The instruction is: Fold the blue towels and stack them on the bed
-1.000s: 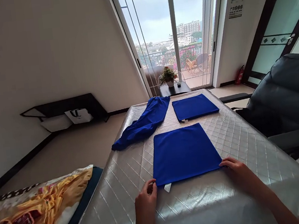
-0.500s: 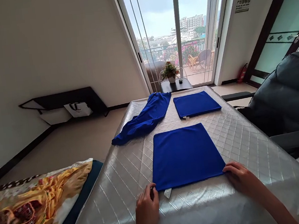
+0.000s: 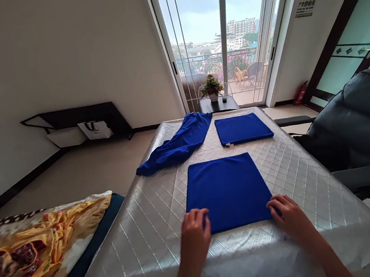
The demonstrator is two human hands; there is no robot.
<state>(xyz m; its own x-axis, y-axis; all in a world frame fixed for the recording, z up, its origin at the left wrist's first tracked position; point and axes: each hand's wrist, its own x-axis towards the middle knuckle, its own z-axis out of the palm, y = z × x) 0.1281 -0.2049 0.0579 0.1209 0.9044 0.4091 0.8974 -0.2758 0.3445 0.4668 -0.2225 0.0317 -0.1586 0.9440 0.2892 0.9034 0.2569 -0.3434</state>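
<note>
A flat, square blue cushion cover (image 3: 228, 187) lies on the silver quilted table cover (image 3: 156, 232) in front of me. My left hand (image 3: 195, 229) rests over its near left corner, fingers bent and thumb apart, hiding that corner and its white tag. At the near right edge, my right hand (image 3: 285, 211) touches the fabric with loosely curled fingertips, the thumb a little apart. Behind it, a neat stack of blue covers (image 3: 243, 128) shows a small white tag at its front edge. A crumpled blue cover (image 3: 179, 146) lies to the left.
A black armchair (image 3: 355, 122) stands close along the right side. On the lower left is a surface with yellow patterned fabric (image 3: 52, 240). Beyond the far edge, a small table (image 3: 218, 104) bears a potted plant (image 3: 211, 86) before the glass door.
My left hand has moved right and forward from the cover's near left corner onto the fabric. My right hand has shifted slightly left and forward. The near edge looks a bit narrower.
</note>
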